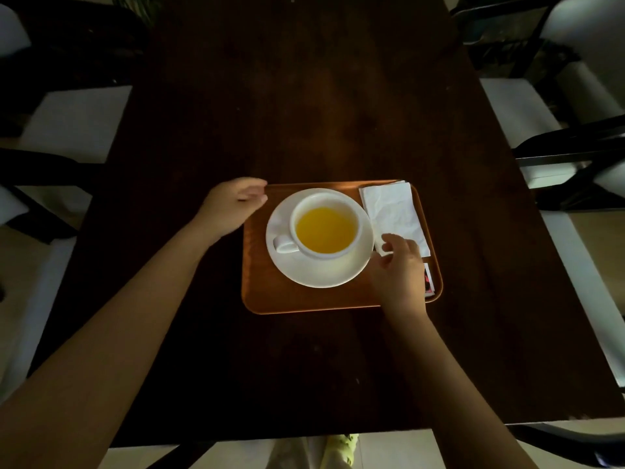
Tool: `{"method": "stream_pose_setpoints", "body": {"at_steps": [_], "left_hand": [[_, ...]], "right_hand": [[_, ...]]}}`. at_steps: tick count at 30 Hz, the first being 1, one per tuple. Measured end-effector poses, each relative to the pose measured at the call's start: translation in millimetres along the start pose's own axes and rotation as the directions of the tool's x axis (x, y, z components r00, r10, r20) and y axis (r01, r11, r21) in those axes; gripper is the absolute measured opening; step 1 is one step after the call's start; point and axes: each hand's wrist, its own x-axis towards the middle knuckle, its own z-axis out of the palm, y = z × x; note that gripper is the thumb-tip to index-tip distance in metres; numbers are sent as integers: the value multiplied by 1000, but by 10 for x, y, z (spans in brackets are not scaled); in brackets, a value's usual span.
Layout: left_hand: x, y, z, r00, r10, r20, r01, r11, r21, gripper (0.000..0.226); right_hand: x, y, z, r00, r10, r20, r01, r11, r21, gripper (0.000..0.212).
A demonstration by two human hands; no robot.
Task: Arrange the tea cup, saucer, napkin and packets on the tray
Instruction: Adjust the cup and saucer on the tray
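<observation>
An orange-brown tray lies on the dark table. On it a white tea cup of yellow liquid stands on a white saucer, handle pointing left. A white napkin lies along the tray's right side. A packet with red print shows at the tray's right edge, mostly hidden by my right hand. That hand hovers over the napkin's near corner, fingers curled, touching or just above it. My left hand rests at the tray's far left corner with fingers loosely apart, holding nothing I can see.
The dark wooden table stretches away beyond the tray. Dark-framed chairs with pale seats stand on the left and right. The table's near edge runs just below my forearms.
</observation>
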Motion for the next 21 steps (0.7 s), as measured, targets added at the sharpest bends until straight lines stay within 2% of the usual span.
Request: {"method": "stream_pose_setpoints", "body": {"at_steps": [3,7,10,14,21], "left_hand": [[96,57,149,997,-58,55,52,993,108,44],[142,104,294,998,-22,65,9,981,191,39],[133,100,337,999,-32,42,24,985,169,40],[50,81,340,997,-71,19,70,997,39,46],[-39,35,312,997,-70,-42,72,996,47,46]], "right_hand": [[0,-2,56,999,40,17,-39,998,-51,25],[40,-16,130,995,75,72,-73,997,-29,20],[65,-40,171,993,110,50,-110,994,-20,18],[40,-51,203,989,144,22,-145,989,19,18],[-14,-79,246,987,160,13,-161,984,74,20]]}}
